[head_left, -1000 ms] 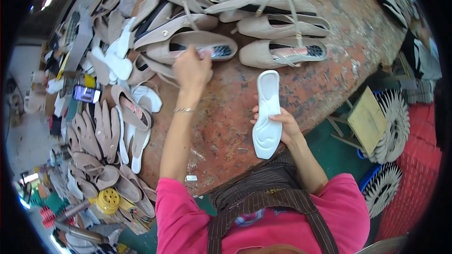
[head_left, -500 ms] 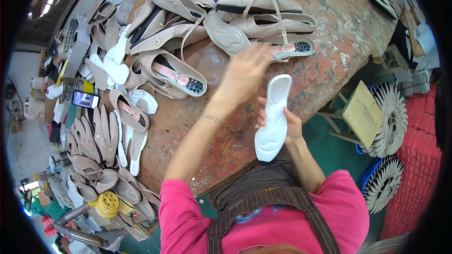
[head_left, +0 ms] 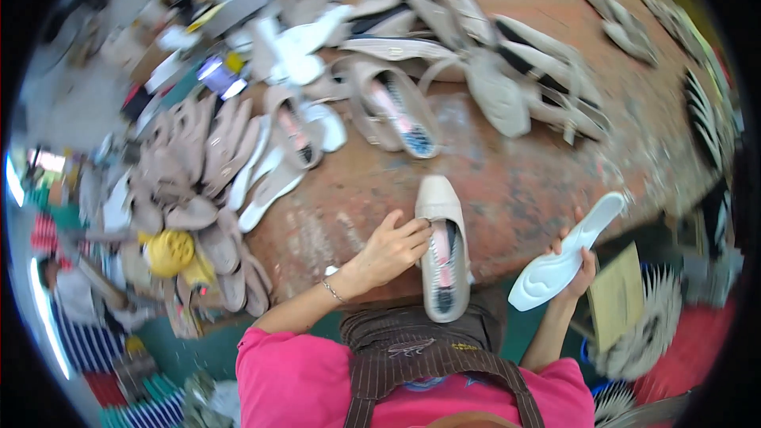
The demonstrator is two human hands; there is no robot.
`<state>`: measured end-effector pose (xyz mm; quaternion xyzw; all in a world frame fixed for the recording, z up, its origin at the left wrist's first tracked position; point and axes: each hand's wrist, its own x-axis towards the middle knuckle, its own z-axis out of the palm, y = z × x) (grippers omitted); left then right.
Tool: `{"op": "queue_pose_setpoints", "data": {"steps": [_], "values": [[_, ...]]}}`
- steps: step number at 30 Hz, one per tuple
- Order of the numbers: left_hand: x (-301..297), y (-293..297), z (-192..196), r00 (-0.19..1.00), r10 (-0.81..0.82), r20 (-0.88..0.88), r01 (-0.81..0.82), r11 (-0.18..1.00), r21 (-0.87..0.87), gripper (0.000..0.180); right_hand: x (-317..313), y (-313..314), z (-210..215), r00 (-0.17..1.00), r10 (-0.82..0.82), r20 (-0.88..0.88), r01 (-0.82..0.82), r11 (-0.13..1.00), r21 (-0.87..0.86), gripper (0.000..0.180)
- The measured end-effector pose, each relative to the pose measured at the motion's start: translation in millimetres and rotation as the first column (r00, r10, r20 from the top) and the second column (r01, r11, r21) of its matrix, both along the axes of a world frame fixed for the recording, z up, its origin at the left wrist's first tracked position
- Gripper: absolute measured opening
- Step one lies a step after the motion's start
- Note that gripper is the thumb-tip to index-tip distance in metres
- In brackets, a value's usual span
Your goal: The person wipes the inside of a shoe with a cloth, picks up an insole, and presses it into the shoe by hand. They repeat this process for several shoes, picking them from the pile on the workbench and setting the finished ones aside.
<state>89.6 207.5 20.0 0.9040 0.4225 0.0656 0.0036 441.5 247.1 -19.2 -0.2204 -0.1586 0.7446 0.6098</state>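
Head view: left fingers (head_left: 415, 230) grip beige shoe (head_left: 440, 208), pink label (head_left: 441, 263) blurred

Over the near edge of the worn, reddish tabletop (head_left: 349, 218), the left hand (head_left: 391, 251) grips a beige shoe (head_left: 440, 204) by its side, toe pointing toward the far edge. Farther right, the right hand (head_left: 585, 273) holds a white insole (head_left: 561, 263) aslant across that same edge. Similar shoes (head_left: 448, 67) lie heaped farther in; toward the left edge, more footwear (head_left: 182, 143) crowds near a yellow perforated object (head_left: 169, 252).
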Motion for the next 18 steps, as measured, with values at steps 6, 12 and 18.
{"op": "queue_pose_setpoints", "data": {"steps": [6,12,18], "values": [[-30,-81,-6,0.766,0.594,0.246,-0.581,0.803,-0.132,0.043,-112,-15,-38,0.785,0.618,-0.05,-0.604,0.744,-0.287,0.071],[12,-111,-27,0.35,0.855,0.382,-0.691,0.511,-0.511,0.035,-155,-35,-34,0.825,0.534,-0.187,-0.566,0.785,-0.254,0.074],[-41,-97,-25,0.461,0.74,0.49,-0.574,0.669,-0.472,0.03,-139,-28,-20,0.856,0.517,-0.01,-0.506,0.833,-0.224,0.066]]}}
